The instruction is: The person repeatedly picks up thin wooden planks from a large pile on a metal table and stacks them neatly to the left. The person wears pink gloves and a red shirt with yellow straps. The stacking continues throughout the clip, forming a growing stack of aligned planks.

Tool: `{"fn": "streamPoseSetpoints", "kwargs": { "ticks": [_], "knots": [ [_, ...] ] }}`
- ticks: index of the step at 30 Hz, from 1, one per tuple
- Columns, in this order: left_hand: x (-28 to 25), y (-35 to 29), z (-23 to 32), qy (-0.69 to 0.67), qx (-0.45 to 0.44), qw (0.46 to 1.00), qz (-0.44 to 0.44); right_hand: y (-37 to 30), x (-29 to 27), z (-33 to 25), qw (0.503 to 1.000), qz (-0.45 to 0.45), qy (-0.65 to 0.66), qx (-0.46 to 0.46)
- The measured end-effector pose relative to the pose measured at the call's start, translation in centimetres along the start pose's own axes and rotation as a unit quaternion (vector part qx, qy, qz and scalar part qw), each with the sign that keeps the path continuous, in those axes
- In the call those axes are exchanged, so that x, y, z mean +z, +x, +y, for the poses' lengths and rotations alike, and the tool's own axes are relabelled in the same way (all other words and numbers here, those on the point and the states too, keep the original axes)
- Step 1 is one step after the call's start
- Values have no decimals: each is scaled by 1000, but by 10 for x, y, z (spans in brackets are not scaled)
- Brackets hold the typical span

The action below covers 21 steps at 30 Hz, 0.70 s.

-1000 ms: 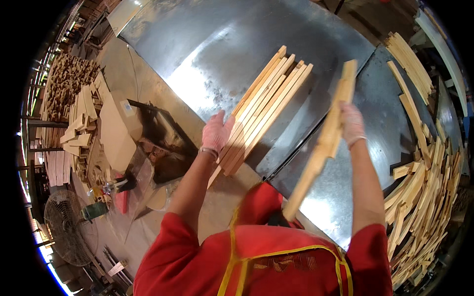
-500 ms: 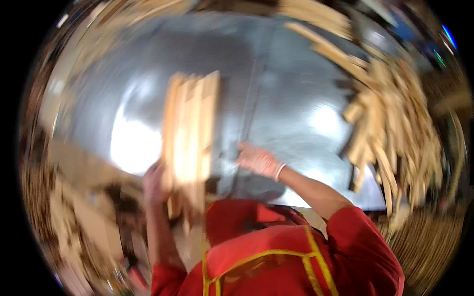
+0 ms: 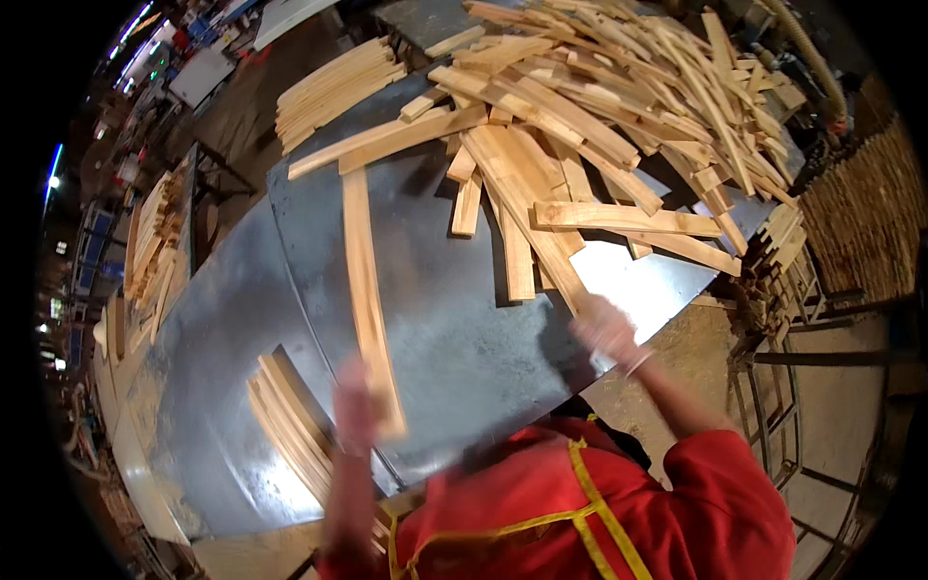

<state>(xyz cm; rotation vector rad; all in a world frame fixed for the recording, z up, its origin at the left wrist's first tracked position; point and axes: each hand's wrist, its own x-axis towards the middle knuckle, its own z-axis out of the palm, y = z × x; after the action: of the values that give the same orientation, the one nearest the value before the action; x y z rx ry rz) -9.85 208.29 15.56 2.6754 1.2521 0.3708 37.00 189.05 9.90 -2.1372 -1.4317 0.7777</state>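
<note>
My right hand (image 3: 606, 332), in a pale glove, closes on the near end of a long wooden strip (image 3: 527, 224) that slants out of a loose heap. Motion smears my left hand (image 3: 358, 406), so its fingers do not show clearly. It is over or beside the near end of another long strip (image 3: 361, 275) lying lengthwise on the metal tabletop (image 3: 445, 338); contact cannot be made out. Left of that hand, several strips lie side by side in a small bundle (image 3: 290, 416), partly hidden by my forearm.
A large jumbled heap of wooden strips (image 3: 619, 106) covers the far right of the table. An even row of strips (image 3: 338, 87) sits at the far edge. A metal rack (image 3: 773, 416) stands at the right, near stacked wood (image 3: 860, 203). More pieces (image 3: 150, 232) lie far left.
The view has swung right toward the heap. My right hand has gone from the tabletop to a strip in the heap. My left hand has left the bundle and is by a separate strip.
</note>
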Motion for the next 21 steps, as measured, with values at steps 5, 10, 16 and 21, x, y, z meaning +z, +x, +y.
{"fn": "streamPoseSetpoints", "kwargs": {
  "ticks": [5, 10, 16, 21],
  "knots": [
    [-141, 317, 111, -715, -130, 672, 140, 90, -141, 88, 933, 150, -321, 61],
    [-33, 319, 135, -227, -38, 973, 25, 115, -177, 175, 934, 23, -354, 42],
    [102, 120, 148, -294, -284, 900, -150, 96, -198, 97, 918, -194, -339, 68],
    [63, 46, 189, -331, -295, 861, -249, 62, -182, -1, 987, -133, -40, 83]
  ]
}}
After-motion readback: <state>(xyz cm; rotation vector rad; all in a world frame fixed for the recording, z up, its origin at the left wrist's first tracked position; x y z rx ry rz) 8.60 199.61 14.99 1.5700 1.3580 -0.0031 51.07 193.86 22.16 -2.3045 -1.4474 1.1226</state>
